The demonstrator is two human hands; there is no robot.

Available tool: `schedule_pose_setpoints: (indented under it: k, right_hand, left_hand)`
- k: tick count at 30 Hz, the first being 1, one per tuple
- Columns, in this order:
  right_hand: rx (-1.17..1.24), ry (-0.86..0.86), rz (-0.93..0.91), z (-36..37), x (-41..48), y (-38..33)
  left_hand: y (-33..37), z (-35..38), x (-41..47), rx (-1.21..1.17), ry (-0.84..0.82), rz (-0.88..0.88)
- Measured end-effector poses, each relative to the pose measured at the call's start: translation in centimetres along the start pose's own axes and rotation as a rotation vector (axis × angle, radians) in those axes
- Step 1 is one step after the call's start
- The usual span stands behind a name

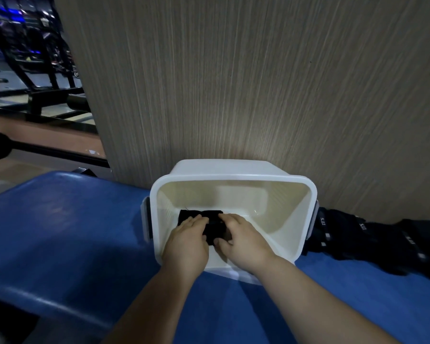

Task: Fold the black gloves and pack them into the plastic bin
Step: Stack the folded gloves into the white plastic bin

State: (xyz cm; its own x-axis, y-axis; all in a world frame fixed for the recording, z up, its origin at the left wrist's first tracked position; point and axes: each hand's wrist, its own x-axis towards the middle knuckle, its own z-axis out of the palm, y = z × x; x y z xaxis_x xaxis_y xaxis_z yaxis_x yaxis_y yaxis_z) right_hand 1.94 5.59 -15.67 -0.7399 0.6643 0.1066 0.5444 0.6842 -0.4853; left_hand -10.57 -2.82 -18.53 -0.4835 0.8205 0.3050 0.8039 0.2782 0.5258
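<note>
Both hands are down inside the white plastic bin (305,194), which stands on the blue padded tabletop (72,219) against a wood-grain wall panel (258,83). A folded glove (210,220) lies on the bin floor toward its left wall. The left hand (186,240) rests on it with fairly straight fingers, pressing rather than gripping. The right hand (243,242) has its fingers bent over the glove's right side and its thumb at the near edge, which reads as a light grip. The likeliest trouble is the fold springing open when the hands lift. The fabric looks soft, so if the right hand drags its edge upward on the way out, the bundle could unroll or slide toward the middle. Space for the rest would then be wasted. The pile of black gloves (358,234) waits just beside the bin's right wall, partly hidden behind it. Reaching across for it with a forearm over the rim could tip or shove the light bin. Dim light and black fabric also make stray fingers of a glove hard to spot, so a sloppy fold may go unnoticed.
</note>
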Motion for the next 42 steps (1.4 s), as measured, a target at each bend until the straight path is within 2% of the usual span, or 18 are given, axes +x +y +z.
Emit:
schedule_pose_setpoints:
  k: [7,12,16,19,25,33,39,42]
  right_hand:
    - [0.04,0.146,0.028,-1.3,-3.3,0.6]
    - [0.073,0.224,0.062,-2.7,-6.9,2.0]
    - [0.092,0.3,0.099,-4.2,-9.7,3.6]
    - [0.103,0.397,0.157,-5.1,-11.1,5.3]
    - [0.098,0.52,0.3,-6.7,-13.1,8.6]
    - [0.17,0.457,0.353,-7.5,-13.5,11.7]
    - [0.486,0.394,0.272,-7.4,-11.0,10.4]
    - [0.543,0.402,0.27,-7.6,-9.6,9.6]
  left_hand:
    - [2.2,-0.7,-2.1,-0.052,0.108,0.08]
    - [4.9,-0.6,-3.6,-0.014,0.181,0.015]
    - [7.5,0.1,-4.7,-0.129,0.084,-0.025]
    - [10.2,1.3,-5.7,-0.278,-0.057,-0.032]
    - [15.7,4.3,-6.6,-0.403,-0.284,0.008]
    - [17.7,6.8,-5.3,-0.37,-0.355,-0.044]
    - [17.4,7.0,-4.5,-0.318,-0.316,-0.043]
    - [17.1,7.0,-4.1,-0.297,-0.304,-0.031]
